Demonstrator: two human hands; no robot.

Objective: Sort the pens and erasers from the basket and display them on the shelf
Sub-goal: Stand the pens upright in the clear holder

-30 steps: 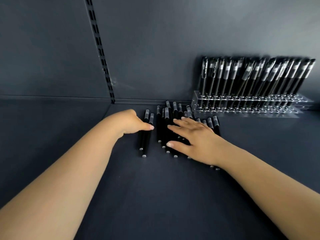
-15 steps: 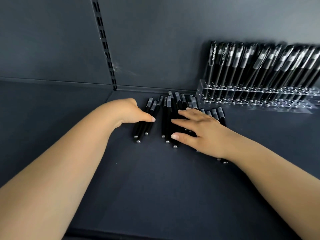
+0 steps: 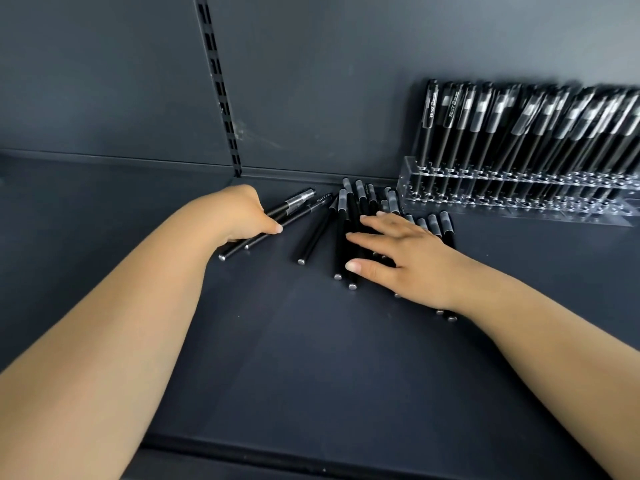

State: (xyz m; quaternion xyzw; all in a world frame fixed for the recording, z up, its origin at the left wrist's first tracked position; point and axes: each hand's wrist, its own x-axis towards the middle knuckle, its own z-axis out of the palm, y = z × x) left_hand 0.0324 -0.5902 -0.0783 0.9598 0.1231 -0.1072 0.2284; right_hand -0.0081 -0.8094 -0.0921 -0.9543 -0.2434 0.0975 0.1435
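Sorting black pens on a dark shelf (image 3: pixel 311 358), seen by the head camera.

Two black pens (image 3: pixel 277 216) are gripped by the closed left hand (image 3: pixel 242 213) and are lying tilted on the shelf. The pile of loose pens (image 3: pixel 346 233) is pressed under the right hand (image 3: pixel 398 258), fingers spread flat. More pens (image 3: pixel 519 126) are held upright in a clear acrylic rack (image 3: pixel 519 199) at the back wall.

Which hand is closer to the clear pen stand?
Right. The right hand lies flat on loose pens just left of the clear pen stand. The left hand is farther left.
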